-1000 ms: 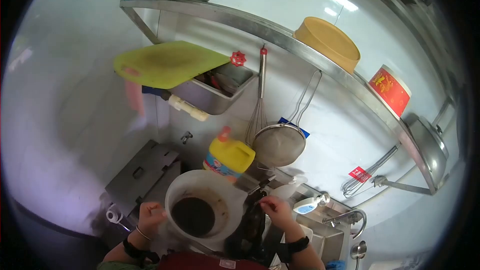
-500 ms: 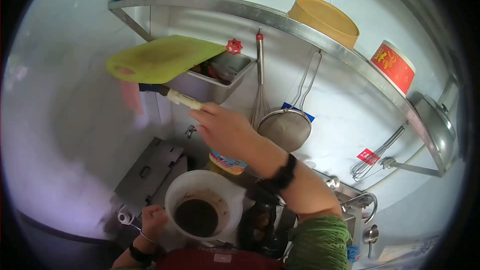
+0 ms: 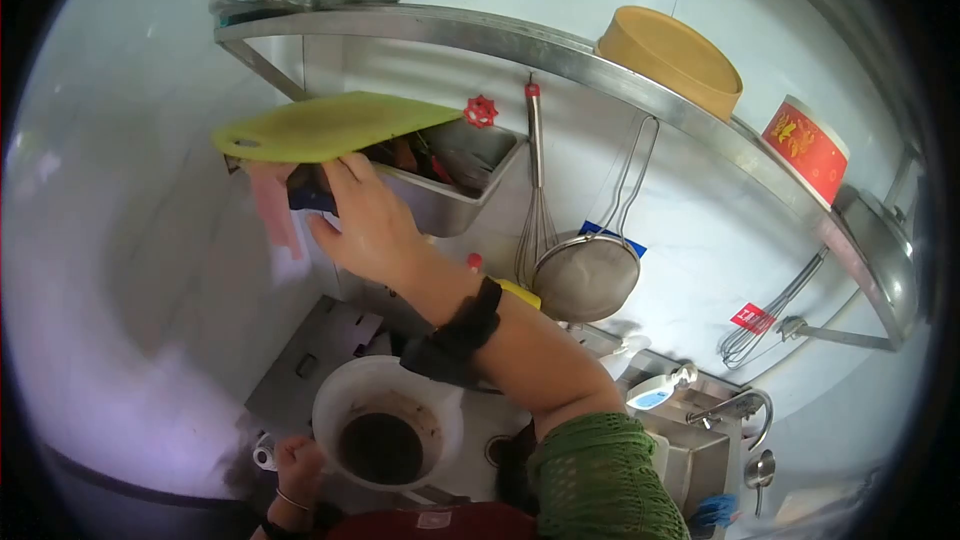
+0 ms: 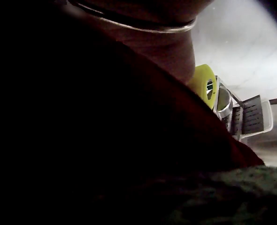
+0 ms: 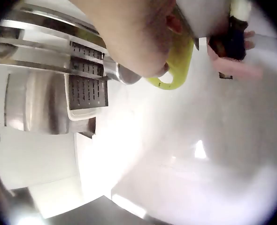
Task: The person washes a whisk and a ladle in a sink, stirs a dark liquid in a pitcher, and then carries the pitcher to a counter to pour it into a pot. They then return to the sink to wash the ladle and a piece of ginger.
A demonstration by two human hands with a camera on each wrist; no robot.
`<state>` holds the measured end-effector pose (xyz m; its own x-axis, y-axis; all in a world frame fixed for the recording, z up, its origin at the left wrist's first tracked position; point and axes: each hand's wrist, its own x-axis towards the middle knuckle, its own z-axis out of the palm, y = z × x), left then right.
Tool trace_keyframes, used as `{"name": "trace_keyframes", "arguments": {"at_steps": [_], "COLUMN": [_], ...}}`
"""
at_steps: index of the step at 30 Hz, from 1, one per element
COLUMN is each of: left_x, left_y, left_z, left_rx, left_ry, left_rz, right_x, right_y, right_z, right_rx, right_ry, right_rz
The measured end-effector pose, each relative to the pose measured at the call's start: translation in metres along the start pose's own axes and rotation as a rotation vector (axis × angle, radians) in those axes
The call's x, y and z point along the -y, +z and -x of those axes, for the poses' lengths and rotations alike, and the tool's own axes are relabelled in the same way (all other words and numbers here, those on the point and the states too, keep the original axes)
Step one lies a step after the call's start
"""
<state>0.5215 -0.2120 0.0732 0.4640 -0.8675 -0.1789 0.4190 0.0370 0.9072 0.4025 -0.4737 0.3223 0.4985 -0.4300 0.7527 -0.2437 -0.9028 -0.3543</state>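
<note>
In the head view my right hand (image 3: 375,225) reaches up to a green cutting board (image 3: 330,125), fingertips right at its near edge and thumb spread below. The board lies across a metal pan (image 3: 450,198) that has utensils inside. In the right wrist view the hand (image 5: 134,35) overlaps the board (image 5: 178,70) close to its handle hole. Low down, my left hand (image 3: 300,465) is curled at the side of a white plastic jug (image 3: 447,420) opposite its spout, gripping it there; the handle itself is hidden. Dark contents (image 3: 380,448) cover the jug's bottom.
A steel shelf (image 3: 450,30) spans the wall above. A whisk (image 3: 535,180) and a strainer (image 3: 588,278) hang to the right of the pan. A yellow bottle (image 3: 520,292) is mostly behind my forearm. The sink tap (image 3: 755,405) stands at right.
My right hand has left the counter beside the jug, risen past the pale handle under the pan and reached the board. The board now looks flatter. My left hand stays by the jug.
</note>
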Motion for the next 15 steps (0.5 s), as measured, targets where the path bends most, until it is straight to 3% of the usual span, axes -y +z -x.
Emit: {"name": "trace_keyframes", "arguments": {"at_steps": [2, 3, 5, 15], "left_x": [0.001, 0.002, 0.004, 0.015], "left_y": [-0.012, -0.010, 0.000, -0.011], "left_z": [-0.009, -0.008, -0.008, -0.019], "left_rx": [0.165, 0.169, -0.008, 0.062], "left_ry": [-0.040, -0.045, -0.005, -0.065], "left_rz": [-0.022, -0.031, 0.063, 0.012], "right_x": [0.004, 0.004, 0.002, 0.001], "right_y": [-0.003, -0.004, 0.000, 0.016], "right_z": [-0.009, -0.011, -0.013, -0.019], "right_rx": [-0.016, -0.026, -0.055, -0.128], "right_ry": [0.022, 0.037, 0.021, -0.034], "right_rz": [-0.023, -0.043, -0.012, -0.018]}}
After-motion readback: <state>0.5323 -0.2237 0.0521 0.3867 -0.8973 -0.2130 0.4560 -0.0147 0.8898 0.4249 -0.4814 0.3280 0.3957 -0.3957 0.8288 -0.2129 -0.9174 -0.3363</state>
